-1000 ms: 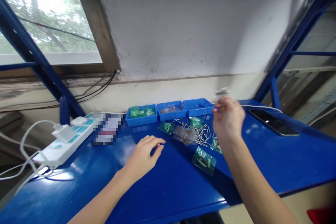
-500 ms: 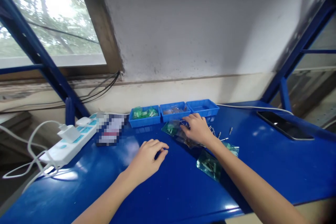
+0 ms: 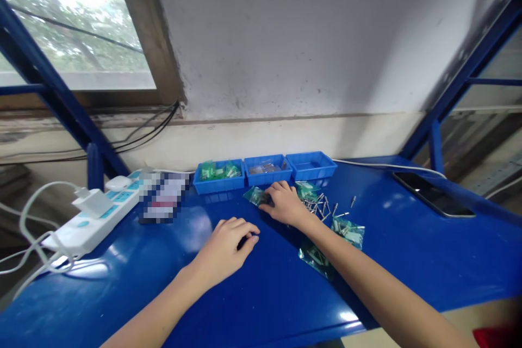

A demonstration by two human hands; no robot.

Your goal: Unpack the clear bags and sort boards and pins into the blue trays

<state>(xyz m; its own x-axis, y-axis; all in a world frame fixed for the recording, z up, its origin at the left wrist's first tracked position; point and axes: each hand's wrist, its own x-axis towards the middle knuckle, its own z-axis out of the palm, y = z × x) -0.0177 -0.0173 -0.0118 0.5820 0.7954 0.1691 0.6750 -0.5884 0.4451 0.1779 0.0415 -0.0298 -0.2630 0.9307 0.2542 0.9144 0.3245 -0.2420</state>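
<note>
My right hand [image 3: 284,204] is low over the blue table, its curled fingers at a green-tinted plastic bag [image 3: 255,196]; what lies under the palm is hidden. Left of it, my left hand [image 3: 232,242] hovers with curved fingers, thumb apart, holding nothing. Loose metal pins [image 3: 320,206] lie in a pile right of my right hand, beside another green bag [image 3: 306,190]. Two more green bags with small parts sit near my right forearm, one at the right [image 3: 348,232] and one partly under the arm [image 3: 316,258].
Along the wall stand three blue trays: one with green bags [image 3: 220,184], one with clear bags [image 3: 268,176], one bare inside [image 3: 312,173]. A white power strip [image 3: 95,223] with cables and a blurred flat object [image 3: 165,198] are left; a black phone [image 3: 432,194] lies right.
My right hand has moved a little left, off the pins, which show more now. The brownish clear bag under it is no longer visible. The view has shifted slightly.
</note>
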